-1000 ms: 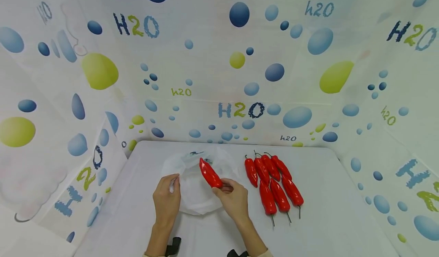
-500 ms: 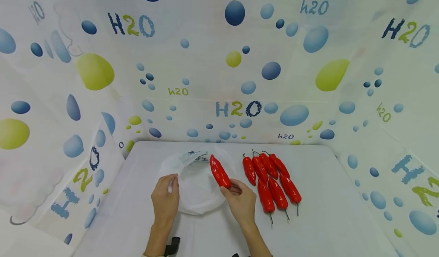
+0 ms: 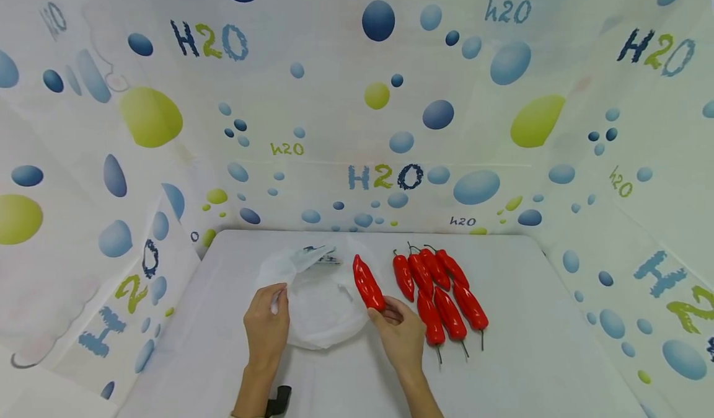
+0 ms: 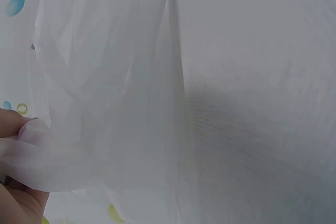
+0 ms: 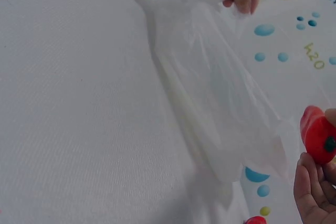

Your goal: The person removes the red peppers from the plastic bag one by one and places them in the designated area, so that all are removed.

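My left hand [image 3: 266,331] pinches the left edge of a thin white plastic bag [image 3: 323,328], which lies on the table with its mouth held up. In the left wrist view, the bag's film [image 4: 105,93] runs up from between thumb and fingers. My right hand [image 3: 404,340] holds a glossy red chili pepper [image 3: 368,284] by its thick end, tip pointing up and away, over the bag's right side. The right wrist view shows the held pepper [image 5: 317,135] end-on, with a dark green spot where the stem sits.
Several more red chili peppers [image 3: 446,315] lie in two rows just right of the bag, stems pointing outward. The white table [image 3: 535,343] ends at a patterned backdrop [image 3: 334,95] that rises behind it and along both sides.
My right hand has moved rightward with the chili pepper, from over the bag's middle toward its right edge, and the pepper stands more upright. The left hand keeps its grip on the bag.
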Demonstrator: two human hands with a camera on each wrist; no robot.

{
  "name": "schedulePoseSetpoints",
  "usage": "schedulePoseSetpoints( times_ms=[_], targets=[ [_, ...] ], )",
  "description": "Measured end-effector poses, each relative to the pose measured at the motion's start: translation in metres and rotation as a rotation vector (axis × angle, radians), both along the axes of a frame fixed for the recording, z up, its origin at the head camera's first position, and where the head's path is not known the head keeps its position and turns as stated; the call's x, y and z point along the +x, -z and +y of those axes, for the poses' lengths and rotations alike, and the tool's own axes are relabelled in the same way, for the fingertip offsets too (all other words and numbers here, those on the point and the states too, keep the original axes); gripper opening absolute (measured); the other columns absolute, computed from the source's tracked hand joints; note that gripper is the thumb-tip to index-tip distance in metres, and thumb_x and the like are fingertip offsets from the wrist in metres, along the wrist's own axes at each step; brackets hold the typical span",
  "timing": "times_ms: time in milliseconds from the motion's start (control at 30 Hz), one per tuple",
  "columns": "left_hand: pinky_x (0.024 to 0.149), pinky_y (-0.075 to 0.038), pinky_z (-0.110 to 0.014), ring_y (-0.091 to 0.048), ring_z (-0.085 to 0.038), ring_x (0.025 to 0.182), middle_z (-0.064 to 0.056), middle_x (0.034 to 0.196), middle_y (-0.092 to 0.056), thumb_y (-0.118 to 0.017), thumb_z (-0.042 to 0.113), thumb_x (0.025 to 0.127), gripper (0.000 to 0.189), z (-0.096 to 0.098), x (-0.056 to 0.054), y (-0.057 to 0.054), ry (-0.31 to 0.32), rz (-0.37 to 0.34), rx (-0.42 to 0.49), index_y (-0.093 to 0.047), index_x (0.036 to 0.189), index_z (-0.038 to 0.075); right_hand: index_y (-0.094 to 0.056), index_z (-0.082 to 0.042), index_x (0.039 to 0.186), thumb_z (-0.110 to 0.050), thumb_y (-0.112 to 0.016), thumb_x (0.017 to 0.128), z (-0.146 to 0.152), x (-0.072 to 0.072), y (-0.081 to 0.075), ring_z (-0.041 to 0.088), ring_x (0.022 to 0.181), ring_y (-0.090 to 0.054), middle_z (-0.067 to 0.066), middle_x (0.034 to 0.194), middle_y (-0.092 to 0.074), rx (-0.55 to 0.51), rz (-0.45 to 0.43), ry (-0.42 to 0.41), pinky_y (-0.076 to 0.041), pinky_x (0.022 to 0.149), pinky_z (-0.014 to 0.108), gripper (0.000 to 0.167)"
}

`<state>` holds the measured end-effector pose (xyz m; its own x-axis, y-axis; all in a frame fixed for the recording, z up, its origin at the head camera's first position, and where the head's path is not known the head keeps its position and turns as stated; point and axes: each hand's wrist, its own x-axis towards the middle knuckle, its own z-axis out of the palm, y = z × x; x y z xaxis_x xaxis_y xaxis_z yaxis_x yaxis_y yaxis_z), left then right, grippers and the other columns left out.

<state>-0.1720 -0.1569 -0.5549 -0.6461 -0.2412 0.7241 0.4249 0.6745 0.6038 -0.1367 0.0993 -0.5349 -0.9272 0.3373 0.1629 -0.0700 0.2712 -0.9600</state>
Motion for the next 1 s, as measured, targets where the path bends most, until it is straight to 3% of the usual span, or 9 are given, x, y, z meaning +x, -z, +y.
schedulePoseSetpoints(
  times_ms=[300, 700, 1000],
  targets=[
    [0.097, -0.041, -0.003, -0.072, -0.037, 0.098, -0.018, 0.104, -0.073, -0.072, -0.016, 0.088, 0.02, -0.002, -0.002, 0.003, 0.006, 0.014, 0.006, -0.073, 0.106, -0.007, -0.075, -0.003, 0.123, -0.029, -0.09, 0.084, 0.01, 0.005, 0.002, 0.02, 0.088, -0.072, 0.008, 0.106, -0.078, -0.012, -0.028, 0.045, -0.064, 0.075, 0.03, 0.049],
    [0.096, -0.041, -0.002, -0.072, -0.037, 0.099, -0.019, 0.105, -0.072, -0.072, -0.014, 0.09, 0.019, -0.002, 0.0, 0.003, 0.017, -0.016, 0.007, -0.073, 0.107, -0.007, -0.077, -0.006, 0.119, -0.029, -0.091, 0.083, 0.022, 0.013, 0.011, 0.02, 0.087, -0.072, 0.007, 0.099, -0.076, -0.013, -0.052, 0.114, -0.063, 0.074, 0.028, 0.046],
    [0.096, -0.044, -0.004, -0.073, -0.036, 0.096, -0.017, 0.103, -0.073, -0.073, -0.017, 0.087, 0.022, 0.002, 0.0, 0.0, 0.017, 0.041, 0.006, -0.074, 0.106, -0.006, -0.077, -0.007, 0.12, -0.033, -0.09, 0.084, 0.033, 0.019, 0.017, 0.019, 0.087, -0.073, 0.007, 0.103, -0.078, 0.067, -0.148, 0.207, -0.063, 0.075, 0.029, 0.046]
  ],
)
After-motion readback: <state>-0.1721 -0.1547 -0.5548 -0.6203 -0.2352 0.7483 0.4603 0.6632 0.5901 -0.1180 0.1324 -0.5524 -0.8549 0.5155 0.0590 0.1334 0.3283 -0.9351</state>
